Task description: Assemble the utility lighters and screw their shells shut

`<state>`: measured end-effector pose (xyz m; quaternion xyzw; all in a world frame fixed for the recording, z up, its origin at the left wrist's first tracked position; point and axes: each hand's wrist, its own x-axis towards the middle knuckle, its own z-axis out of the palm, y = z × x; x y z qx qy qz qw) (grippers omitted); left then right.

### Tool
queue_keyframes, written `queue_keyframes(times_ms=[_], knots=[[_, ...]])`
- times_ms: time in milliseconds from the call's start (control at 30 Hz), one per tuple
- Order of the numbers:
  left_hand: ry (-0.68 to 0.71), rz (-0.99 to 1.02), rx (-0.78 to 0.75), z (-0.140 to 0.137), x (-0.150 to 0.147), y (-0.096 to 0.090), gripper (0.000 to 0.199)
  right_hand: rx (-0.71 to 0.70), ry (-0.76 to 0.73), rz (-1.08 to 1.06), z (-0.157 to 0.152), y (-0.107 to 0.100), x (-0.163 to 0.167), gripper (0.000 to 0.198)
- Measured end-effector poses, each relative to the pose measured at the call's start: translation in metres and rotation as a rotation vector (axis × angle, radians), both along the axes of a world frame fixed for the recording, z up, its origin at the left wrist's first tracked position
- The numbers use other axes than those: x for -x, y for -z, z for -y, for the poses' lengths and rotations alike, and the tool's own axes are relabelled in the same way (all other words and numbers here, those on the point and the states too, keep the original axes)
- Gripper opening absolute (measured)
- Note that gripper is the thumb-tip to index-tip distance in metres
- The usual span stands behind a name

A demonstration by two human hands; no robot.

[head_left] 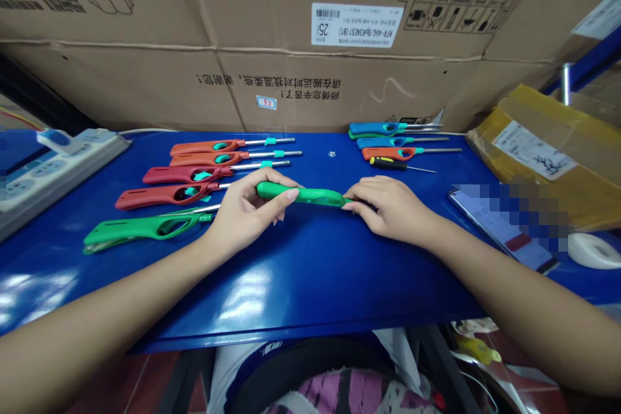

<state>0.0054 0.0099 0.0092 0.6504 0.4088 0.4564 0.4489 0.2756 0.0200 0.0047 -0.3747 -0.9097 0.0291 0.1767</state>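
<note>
Between my hands, above the middle of the blue table, is a green gas lighter [310, 195]. My left hand [255, 204] is closed around its handle end, thumb along the side. The fingers of my right hand [383, 206] pinch its other end, hiding the tip there. Left of my hands lies a column of lighters: a green lighter [140, 228], two red ones, the nearer red lighter [160, 195] among them, and two orange ones, the far orange lighter [206, 147] included. Beyond my right hand lie a black and yellow screwdriver [388, 162], an orange lighter [388, 153] and blue lighters [381, 142].
A large cardboard box [272, 32] walls off the back of the blue table [310, 284]. At the left edge sits a white power strip [63, 168]. To the right are a phone [499, 226], a white mouse [594, 250] and a yellow-taped package [553, 149].
</note>
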Motion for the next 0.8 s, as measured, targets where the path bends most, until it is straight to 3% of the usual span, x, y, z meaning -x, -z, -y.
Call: queue_keyframes(times_ms=[167,367,667,800], knots=[[0.019,-0.133,-0.035,-0.001,0.003,-0.004,0.027,-0.002,-0.023,0.020,0.001,-0.004,0.000,0.027],[0.120,-0.471,-0.298,-0.001,0.004,0.003,0.024,0.090,-0.107,0.000,0.003,-0.008,0.002,0.023],[0.142,-0.499,-0.384,-0.001,0.003,0.003,0.022,0.103,-0.021,0.064,0.005,-0.010,0.006,0.019],[0.102,-0.557,-0.451,-0.008,0.012,-0.005,0.024,0.004,0.076,0.082,-0.002,-0.020,-0.011,0.039]])
